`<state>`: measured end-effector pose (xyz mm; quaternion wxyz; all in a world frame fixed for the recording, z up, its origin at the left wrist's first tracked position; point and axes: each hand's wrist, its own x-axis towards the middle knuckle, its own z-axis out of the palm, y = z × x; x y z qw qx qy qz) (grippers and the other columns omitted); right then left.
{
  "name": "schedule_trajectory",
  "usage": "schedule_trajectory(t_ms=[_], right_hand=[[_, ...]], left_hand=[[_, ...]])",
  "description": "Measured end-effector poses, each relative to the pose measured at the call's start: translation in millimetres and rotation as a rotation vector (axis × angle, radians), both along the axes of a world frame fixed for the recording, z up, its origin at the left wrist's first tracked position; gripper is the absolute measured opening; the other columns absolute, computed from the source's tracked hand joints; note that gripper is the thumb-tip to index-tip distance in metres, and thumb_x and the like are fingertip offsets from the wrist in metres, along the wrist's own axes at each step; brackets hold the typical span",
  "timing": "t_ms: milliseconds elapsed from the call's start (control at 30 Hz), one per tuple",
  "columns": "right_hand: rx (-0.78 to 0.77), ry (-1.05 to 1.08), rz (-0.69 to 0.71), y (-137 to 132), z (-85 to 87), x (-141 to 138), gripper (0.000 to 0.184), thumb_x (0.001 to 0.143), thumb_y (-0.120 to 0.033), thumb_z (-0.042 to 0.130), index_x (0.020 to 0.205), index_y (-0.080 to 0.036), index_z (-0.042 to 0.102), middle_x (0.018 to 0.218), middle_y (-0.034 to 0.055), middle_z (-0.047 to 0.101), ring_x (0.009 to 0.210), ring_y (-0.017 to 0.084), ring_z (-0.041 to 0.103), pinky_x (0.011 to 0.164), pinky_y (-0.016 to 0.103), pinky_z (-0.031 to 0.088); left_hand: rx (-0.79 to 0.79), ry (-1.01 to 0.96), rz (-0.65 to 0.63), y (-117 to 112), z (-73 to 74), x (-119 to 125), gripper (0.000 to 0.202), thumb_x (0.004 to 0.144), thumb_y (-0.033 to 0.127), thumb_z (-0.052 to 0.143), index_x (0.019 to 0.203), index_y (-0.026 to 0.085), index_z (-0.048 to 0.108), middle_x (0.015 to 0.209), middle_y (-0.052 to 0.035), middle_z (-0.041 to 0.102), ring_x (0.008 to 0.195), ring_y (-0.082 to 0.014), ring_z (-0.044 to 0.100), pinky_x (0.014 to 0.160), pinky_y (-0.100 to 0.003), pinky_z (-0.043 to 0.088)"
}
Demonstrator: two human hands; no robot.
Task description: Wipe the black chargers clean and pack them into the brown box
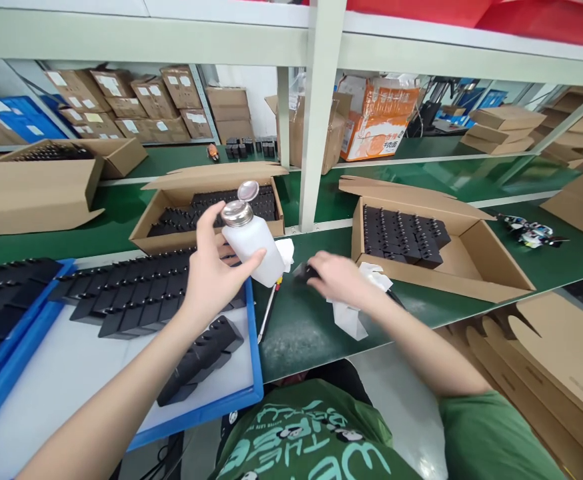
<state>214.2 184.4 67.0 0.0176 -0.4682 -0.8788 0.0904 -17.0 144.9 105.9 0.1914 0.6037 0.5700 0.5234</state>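
My left hand is wrapped round a white plastic dispenser bottle, tilted above the green bench. Its round metal cap has the lid flipped up. Over the bench to the right of the bottle, my right hand is closed on a small black piece, smeared by motion. Beneath my right forearm stands a white container with crumpled white tissue at its top. A screwdriver with a red and yellow handle lies below the bottle, near another white tissue.
At left, a blue-rimmed tray holds rows of black blocks. Two open cardboard boxes with similar blocks stand behind the hands. A pale metal post rises from the bench's back edge. Flattened cardboard leans at right.
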Motion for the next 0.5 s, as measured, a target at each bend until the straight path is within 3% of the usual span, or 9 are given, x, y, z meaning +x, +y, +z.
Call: schedule_trajectory(t_ms=[100,200,300,367,433,500], right_hand=[[-0.067,0.037,0.138,-48,-13.7,-28,0.022,0.089,-0.029,0.064,0.106,-0.015,0.067,0.100,0.0090,0.067,0.085,0.022,0.068,0.073,0.033,0.057],[-0.069,0.103,0.117,-71,-30.4,-33,0.043,0.089,-0.034,0.064,0.128,-0.016,0.058,0.116,0.0112,0.065,0.100,0.024,0.067,0.082,0.035,0.059],[0.010,0.180,-0.102,-72,-46.2,-6,0.059,0.100,-0.040,0.041,0.152,-0.015,0.029,0.145,0.0175,0.049,0.136,0.027,0.046,0.111,0.043,0.044],[0.055,0.185,-0.320,-67,-62.1,17,0.058,0.103,-0.033,0.022,0.156,-0.009,0.016,0.153,0.0242,0.036,0.146,0.032,0.030,0.117,0.057,0.031],[0.043,0.158,-0.460,-61,-83.3,31,0.059,0.101,-0.027,0.021,0.155,-0.004,0.014,0.156,0.0280,0.029,0.149,0.038,0.022,0.116,0.065,0.026],[-0.001,0.125,-0.510,-51,-105.0,29,0.060,0.099,-0.025,0.028,0.154,-0.001,0.020,0.158,0.0275,0.024,0.150,0.040,0.017,0.117,0.063,0.024]], left_hand=[[0.015,-0.009,0.016,1,1.0,-6,0.093,0.065,0.033,0.082,0.144,0.033,0.032,0.107,-0.0045,0.071,0.082,-0.0221,0.073,0.071,-0.035,0.064],[0.006,-0.015,0.003,2,-0.5,-7,0.094,0.065,0.033,0.082,0.145,0.034,0.031,0.109,-0.0043,0.071,0.082,-0.0221,0.073,0.071,-0.035,0.064],[-0.013,-0.023,-0.023,0,-2.5,-5,0.093,0.067,0.033,0.081,0.146,0.033,0.031,0.110,-0.0050,0.071,0.082,-0.0224,0.073,0.071,-0.035,0.064],[-0.028,-0.014,-0.028,-2,-3.4,-4,0.094,0.067,0.033,0.082,0.146,0.032,0.031,0.110,-0.0055,0.071,0.084,-0.0225,0.073,0.071,-0.035,0.064],[-0.035,0.003,-0.028,-2,-3.8,-3,0.096,0.065,0.033,0.082,0.146,0.032,0.031,0.109,-0.0060,0.071,0.083,-0.0222,0.073,0.070,-0.034,0.064],[-0.029,0.018,-0.036,0,-3.6,-2,0.096,0.065,0.033,0.083,0.146,0.031,0.032,0.109,-0.0064,0.071,0.083,-0.0220,0.073,0.071,-0.034,0.064]])
